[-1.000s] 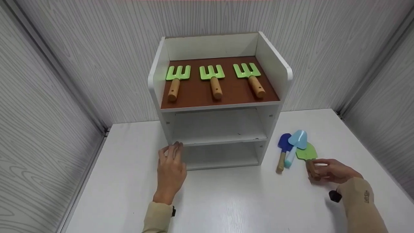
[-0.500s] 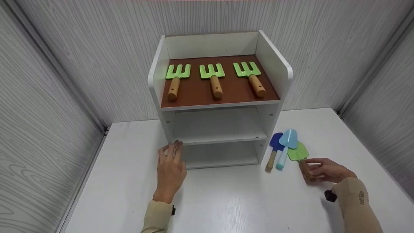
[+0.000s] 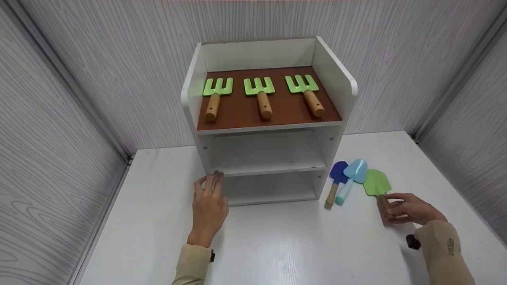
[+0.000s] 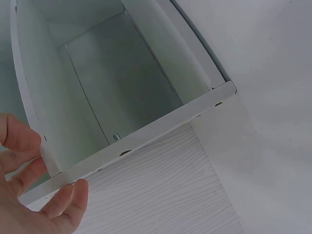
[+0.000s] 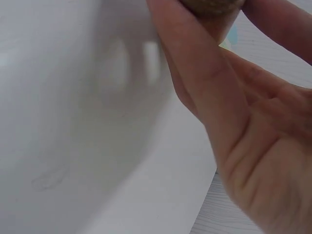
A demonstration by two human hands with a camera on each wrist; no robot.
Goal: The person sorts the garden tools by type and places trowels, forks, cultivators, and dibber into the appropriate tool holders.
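Note:
In the head view my right hand (image 3: 414, 210) pinches the wooden handle of a green hand trowel (image 3: 376, 182) at the right of the white table. Left of its blade lie a light blue trowel (image 3: 356, 171) with a pale handle and a dark blue trowel (image 3: 338, 172) with a wooden one, their blades overlapping. My left hand (image 3: 210, 208) grips the front left edge of a white shelf unit (image 3: 273, 174); in the left wrist view its thumb and fingers (image 4: 73, 202) bend around the panel where a shelf board joins. The right wrist view shows only the handle's end (image 5: 214, 6) between fingers and thumb.
Three green hand forks (image 3: 259, 87) with wooden handles lie side by side on the unit's brown top (image 3: 281, 103), between raised side panels. Grey wood-grain walls (image 3: 71, 99) enclose the white table (image 3: 277, 245) at the back and both sides.
The three trowels first shifted left together. Then my right hand moved back right with the green trowel, drawing its blade out from under the light blue one. My left hand stayed put.

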